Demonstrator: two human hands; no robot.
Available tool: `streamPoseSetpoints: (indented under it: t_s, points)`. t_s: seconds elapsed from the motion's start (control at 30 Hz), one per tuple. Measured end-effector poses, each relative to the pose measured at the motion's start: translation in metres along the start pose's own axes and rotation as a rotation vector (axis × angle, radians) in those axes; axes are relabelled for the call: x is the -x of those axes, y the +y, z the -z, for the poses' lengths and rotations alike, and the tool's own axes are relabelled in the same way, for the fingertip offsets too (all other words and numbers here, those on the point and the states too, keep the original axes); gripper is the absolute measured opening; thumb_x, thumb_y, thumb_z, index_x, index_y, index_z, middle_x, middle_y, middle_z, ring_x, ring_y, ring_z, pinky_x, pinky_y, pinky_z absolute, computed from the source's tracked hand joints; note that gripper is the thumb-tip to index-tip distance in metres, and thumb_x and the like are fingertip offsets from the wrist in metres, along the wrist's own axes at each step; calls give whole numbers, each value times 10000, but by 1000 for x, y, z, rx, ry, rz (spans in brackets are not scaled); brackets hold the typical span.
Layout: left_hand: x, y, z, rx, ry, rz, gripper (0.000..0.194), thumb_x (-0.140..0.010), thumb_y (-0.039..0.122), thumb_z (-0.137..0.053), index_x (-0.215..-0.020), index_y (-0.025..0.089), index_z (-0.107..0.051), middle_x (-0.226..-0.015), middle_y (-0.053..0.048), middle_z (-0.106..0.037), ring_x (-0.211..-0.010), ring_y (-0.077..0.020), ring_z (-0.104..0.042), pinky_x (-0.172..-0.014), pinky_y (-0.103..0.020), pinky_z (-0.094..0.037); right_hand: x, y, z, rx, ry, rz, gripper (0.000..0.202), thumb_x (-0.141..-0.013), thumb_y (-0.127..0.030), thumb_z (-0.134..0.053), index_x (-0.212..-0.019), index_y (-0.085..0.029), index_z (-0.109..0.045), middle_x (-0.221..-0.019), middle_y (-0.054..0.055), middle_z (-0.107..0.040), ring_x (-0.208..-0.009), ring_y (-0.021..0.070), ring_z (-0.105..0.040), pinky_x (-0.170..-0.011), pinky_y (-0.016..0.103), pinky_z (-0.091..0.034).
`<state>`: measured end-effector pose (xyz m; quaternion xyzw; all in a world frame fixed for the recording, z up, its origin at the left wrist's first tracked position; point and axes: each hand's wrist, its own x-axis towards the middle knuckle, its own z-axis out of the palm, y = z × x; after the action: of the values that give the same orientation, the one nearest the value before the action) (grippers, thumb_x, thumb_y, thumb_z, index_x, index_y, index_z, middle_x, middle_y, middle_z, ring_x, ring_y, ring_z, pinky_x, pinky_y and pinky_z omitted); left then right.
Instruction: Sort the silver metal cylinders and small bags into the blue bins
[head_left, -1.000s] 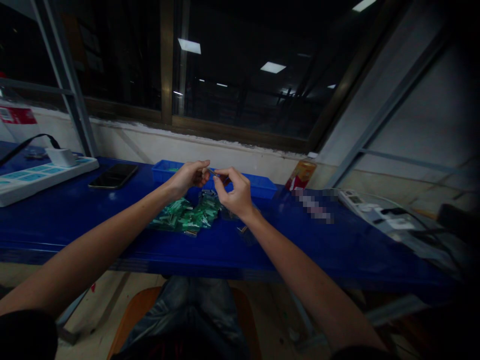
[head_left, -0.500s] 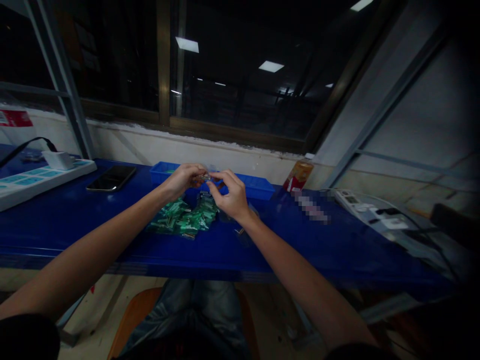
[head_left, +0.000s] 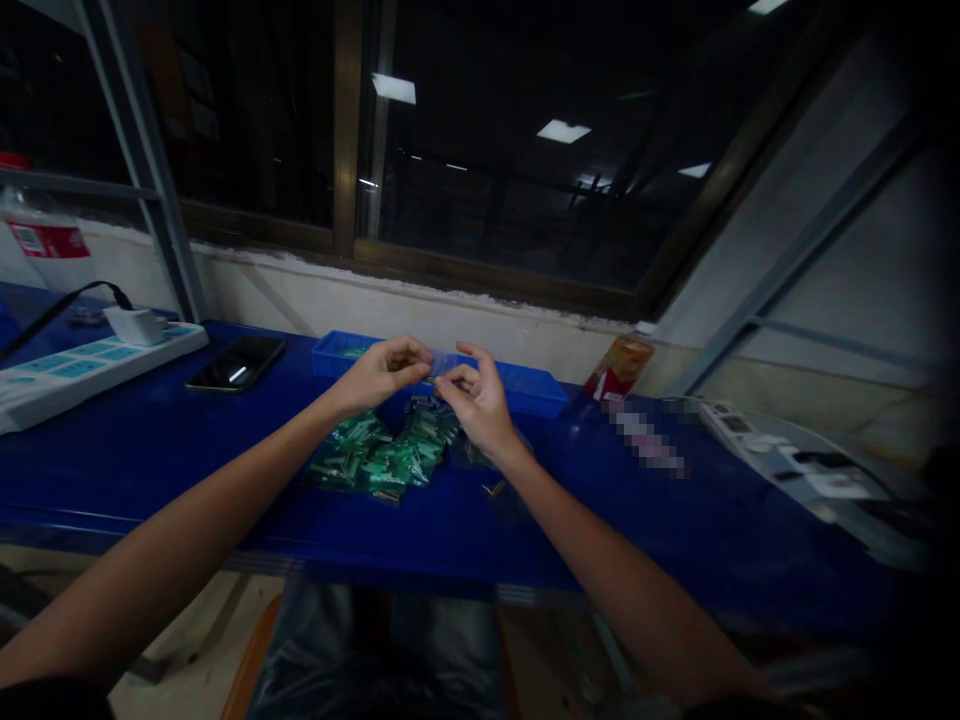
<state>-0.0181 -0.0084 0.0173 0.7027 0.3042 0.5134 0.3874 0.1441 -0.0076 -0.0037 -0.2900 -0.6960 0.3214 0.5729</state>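
Note:
My left hand [head_left: 386, 374] and my right hand [head_left: 476, 400] meet above the blue table, fingertips pinched close together. Between them is a small clear plastic bag [head_left: 448, 363], and a thin shiny piece shows at the fingertips, too small to name. Both hands seem to grip the bag. Below them lies a heap of small green packets [head_left: 375, 455], with slim metallic pieces among the green. Partly behind my right wrist, a clear bag with a small metallic piece [head_left: 495, 489] rests on the table.
Behind the hands stand long blue trays [head_left: 532, 388] against the wall. A phone [head_left: 236, 362] and a white power strip [head_left: 97, 365] lie left. To the right are an orange-and-red packet [head_left: 621, 368] and another power strip with cables [head_left: 795, 470]. A bottle [head_left: 49, 240] stands far left.
The view has shifted slightly, so everything sits further right. My right index finger has lifted away from the pinch, and the clear bag shows more plainly between my hands.

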Motion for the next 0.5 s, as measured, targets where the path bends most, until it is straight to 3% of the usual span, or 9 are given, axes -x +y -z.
streamPoseSetpoints:
  t_s: [0.13,0.3,0.4,0.5]
  points:
    - [-1,-5,-1,25,-29,63,206,-698,272,-628,-840,148,-545,-704,2,-568,-628,-98,-519,-611,-238,-414,-4,1,5,-88,-72,-164,211,-691,-325,-625,-830,-177,-568,-610,-18,-593,-573,130,-599,-613,292,-514]
    - [1,-11,-1,-53,-16,113,208,-784,358,-542,-862,166,-552,-720,-10,-588,-638,-118,-538,-617,-251,-423,-8,0,12,-58,-9,-214,209,-676,-370,-641,-740,-175,-603,-607,9,-635,-563,149,-617,-560,282,-515]
    - [4,-17,-3,-266,-55,99,246,-841,390,-455,-888,174,-564,-766,-27,-617,-695,-149,-567,-642,-272,-423,-17,10,27,80,113,-180,211,-682,-377,-625,-718,-170,-607,-603,13,-631,-546,146,-606,-542,275,-503]
    - [8,-25,-10,-552,-178,5,205,-855,332,-435,-881,192,-582,-846,-41,-638,-784,-179,-575,-705,-299,-411,-27,27,56,357,324,-119,228,-705,-381,-583,-730,-157,-620,-619,29,-633,-551,151,-594,-550,280,-483]
